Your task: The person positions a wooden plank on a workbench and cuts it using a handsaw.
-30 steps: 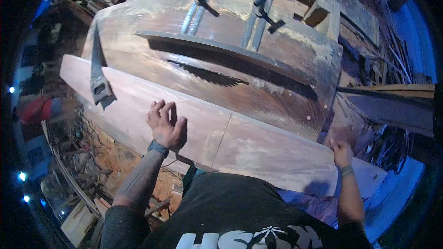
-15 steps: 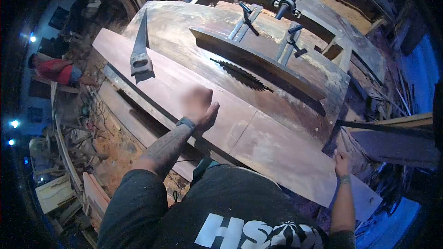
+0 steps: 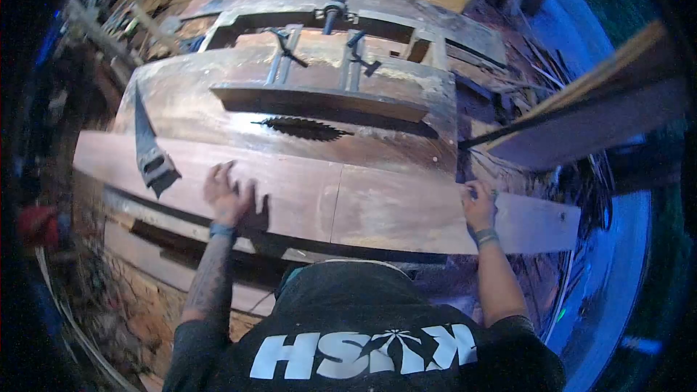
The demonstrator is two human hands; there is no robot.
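A long pale reddish board (image 3: 290,189) lies across the near side of the saw table (image 3: 196,112), with a thin line across its middle. My left hand (image 3: 228,194) is over the board with its fingers apart and slightly blurred, holding nothing. Toward the board's right part, my right hand (image 3: 478,205) rests with bent fingers; whether it grips anything is unclear. A handsaw (image 3: 155,152) lies at the left, its handle on the board and its blade on the table. The toothed circular blade (image 3: 305,128) stands up beyond the board, in front of a long fence (image 3: 319,101).
Two metal clamps (image 3: 285,54) (image 3: 353,62) hold arms behind the fence. At the right, a large plank (image 3: 581,109) juts toward the table. Scrap wood lies around. A blurred red shape (image 3: 38,227) shows at the far left.
The view has shifted and turned, so the board appears more level. My left hand's fingers have spread from a blurred, more closed shape. My right hand appears further left in view.
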